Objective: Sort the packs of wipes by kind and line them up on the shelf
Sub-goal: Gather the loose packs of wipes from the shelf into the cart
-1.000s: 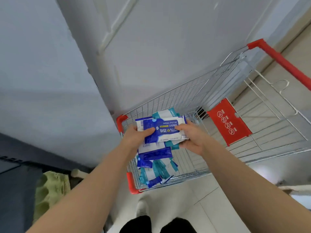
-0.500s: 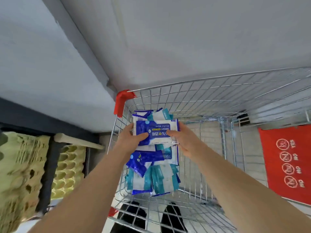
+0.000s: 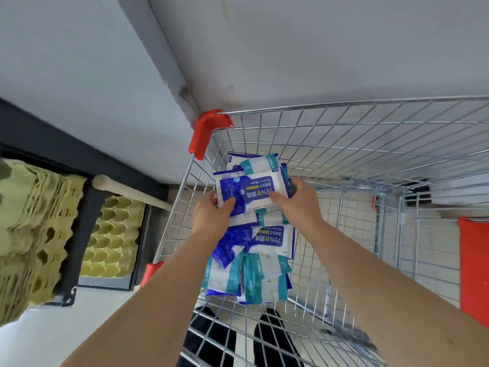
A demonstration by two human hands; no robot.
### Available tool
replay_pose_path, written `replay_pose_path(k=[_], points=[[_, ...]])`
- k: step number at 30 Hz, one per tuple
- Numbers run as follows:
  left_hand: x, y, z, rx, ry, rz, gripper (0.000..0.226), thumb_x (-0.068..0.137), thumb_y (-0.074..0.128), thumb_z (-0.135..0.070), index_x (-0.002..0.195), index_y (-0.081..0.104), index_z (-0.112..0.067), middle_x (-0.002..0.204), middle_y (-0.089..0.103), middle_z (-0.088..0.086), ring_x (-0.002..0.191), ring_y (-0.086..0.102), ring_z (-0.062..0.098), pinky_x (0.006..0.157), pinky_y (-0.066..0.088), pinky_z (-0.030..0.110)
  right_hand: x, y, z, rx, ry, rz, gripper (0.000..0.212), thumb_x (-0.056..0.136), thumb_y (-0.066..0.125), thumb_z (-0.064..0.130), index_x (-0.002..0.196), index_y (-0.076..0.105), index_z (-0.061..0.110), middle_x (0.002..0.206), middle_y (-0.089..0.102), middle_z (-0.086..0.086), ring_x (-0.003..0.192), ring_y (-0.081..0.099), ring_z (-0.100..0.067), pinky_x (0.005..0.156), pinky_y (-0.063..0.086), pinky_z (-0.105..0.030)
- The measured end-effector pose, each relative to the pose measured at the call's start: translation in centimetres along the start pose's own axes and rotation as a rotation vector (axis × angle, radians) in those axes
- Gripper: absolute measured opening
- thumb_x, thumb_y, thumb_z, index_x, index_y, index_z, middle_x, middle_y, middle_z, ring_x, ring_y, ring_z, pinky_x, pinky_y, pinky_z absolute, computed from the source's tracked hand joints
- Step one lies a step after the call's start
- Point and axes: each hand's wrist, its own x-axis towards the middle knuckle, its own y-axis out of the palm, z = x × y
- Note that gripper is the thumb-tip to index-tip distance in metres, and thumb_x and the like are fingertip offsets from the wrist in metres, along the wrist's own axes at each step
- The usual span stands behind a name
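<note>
A stack of dark-blue alcohol wipe packs [image 3: 251, 192] is held over a wire shopping cart [image 3: 344, 133]. My left hand [image 3: 211, 215] grips the stack's left end with the thumb on top, and my right hand [image 3: 299, 202] grips its right end. Behind the stack, teal-and-white packs [image 3: 260, 164] lean against the cart's front wall. Below my hands more blue packs [image 3: 272, 239] and teal packs [image 3: 254, 279] lie heaped on the cart floor.
A shelf unit stands to the left, with stacked yellow-green egg trays [image 3: 31, 229] and more trays [image 3: 111, 237] behind a black upright post [image 3: 79, 234]. Red corner guards [image 3: 206, 131] mark the cart. A red panel [image 3: 473, 268] hangs at the right. My feet show under the cart.
The view has tilted down and come closer to the cart. Both hands keep hold of the blue stack, which stays over the heap.
</note>
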Motion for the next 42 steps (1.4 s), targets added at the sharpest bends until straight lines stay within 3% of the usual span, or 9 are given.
replay_pose_path(k=[2, 6, 12, 18, 23, 27, 31, 35, 42], points=[[-1.5, -0.9, -0.9, 0.073, 0.018, -0.016, 0.054, 0.093, 0.057, -0.037, 0.141, 0.042, -0.015, 0.138, 0.052, 0.001, 0.097, 0.055, 0.014, 0.067, 0.046, 0.025, -1.4, -0.7, 1.0, -0.185, -0.104, -0.043, 0.048, 0.080, 0.069, 0.040, 0.119, 0.055, 0.018, 0.113, 0.054, -0.004, 0.108, 0.051, -0.018, 0.086, 0.044, -0.032], [-5.9, -4.1, -3.7, 0.225, 0.178, -0.041, 0.046, 0.095, 0.053, -0.035, 0.138, 0.047, -0.020, 0.136, 0.055, -0.002, 0.113, 0.056, 0.016, 0.080, 0.042, 0.025, -5.8, -3.0, 5.5, -0.368, -0.370, -0.030, 0.036, 0.090, 0.058, 0.033, 0.121, 0.057, 0.016, 0.112, 0.058, -0.002, 0.107, 0.050, -0.018, 0.083, 0.041, -0.030], [-15.6, -13.9, -8.1, 0.414, 0.495, -0.200, 0.033, 0.096, 0.051, -0.038, 0.127, 0.058, -0.030, 0.129, 0.059, -0.009, 0.097, 0.061, 0.011, 0.087, 0.049, 0.030, -16.1, -6.8, 16.7, -0.616, -0.823, -0.054, 0.037, 0.093, 0.054, 0.033, 0.124, 0.058, 0.014, 0.116, 0.063, -0.004, 0.107, 0.054, -0.022, 0.092, 0.042, -0.034], [-26.1, -26.2, -10.6, 0.522, 0.720, -0.503, 0.036, 0.096, 0.051, -0.038, 0.130, 0.057, -0.027, 0.129, 0.059, -0.009, 0.118, 0.053, 0.017, 0.098, 0.040, 0.031, -27.2, -7.4, 27.5, -0.615, -1.174, -0.127, 0.040, 0.090, 0.058, 0.034, 0.120, 0.061, 0.008, 0.117, 0.066, -0.007, 0.107, 0.059, -0.027, 0.091, 0.046, -0.038], [-32.9, -36.8, -9.7, 0.498, 0.792, -0.723, 0.037, 0.095, 0.052, -0.039, 0.130, 0.057, -0.028, 0.128, 0.060, -0.011, 0.116, 0.054, 0.016, 0.094, 0.041, 0.030, -36.5, -4.5, 35.3, -0.526, -1.385, -0.147, 0.042, 0.090, 0.056, 0.036, 0.122, 0.061, 0.008, 0.118, 0.065, -0.007, 0.109, 0.059, -0.027, 0.092, 0.048, -0.038], [-36.0, -45.4, -6.3, 0.457, 0.781, -0.854, 0.039, 0.095, 0.052, -0.041, 0.131, 0.056, -0.028, 0.128, 0.059, -0.012, 0.113, 0.054, 0.015, 0.092, 0.037, 0.026, -43.4, 0.2, 40.3, -0.473, -1.477, -0.095, 0.046, 0.095, 0.052, 0.038, 0.135, 0.051, 0.015, 0.135, 0.054, 0.002, 0.123, 0.048, -0.016, 0.094, 0.034, -0.021], [-37.4, -54.3, -1.9, 0.399, 0.752, -0.921, 0.039, 0.094, 0.053, -0.042, 0.131, 0.056, -0.028, 0.122, 0.061, -0.011, 0.090, 0.055, 0.017, 0.086, 0.039, 0.025, -50.2, 7.4, 44.4, -0.414, -1.525, -0.101, 0.045, 0.095, 0.052, 0.040, 0.135, 0.051, 0.019, 0.137, 0.053, 0.006, 0.126, 0.047, -0.014, 0.096, 0.036, -0.024], [-37.7, -63.3, 2.2, 0.416, 0.730, -0.949, 0.037, 0.095, 0.052, -0.040, 0.130, 0.056, -0.028, 0.122, 0.061, -0.010, 0.114, 0.055, 0.018, 0.090, 0.041, 0.029, -56.1, 15.0, 47.9, -0.403, -1.527, -0.075, 0.046, 0.095, 0.050, 0.040, 0.136, 0.049, 0.020, 0.139, 0.052, 0.005, 0.126, 0.046, -0.013, 0.099, 0.037, -0.028], [-35.8, -76.2, 7.3, 0.425, 0.686, -0.978, 0.036, 0.094, 0.053, -0.038, 0.129, 0.057, -0.028, 0.122, 0.063, -0.008, 0.109, 0.058, 0.021, 0.089, 0.045, 0.034, -62.0, 25.4, 54.4, -0.437, -1.504, -0.048, 0.046, 0.096, 0.048, 0.041, 0.137, 0.048, 0.020, 0.137, 0.053, 0.003, 0.121, 0.049, -0.016, 0.097, 0.039, -0.031]])
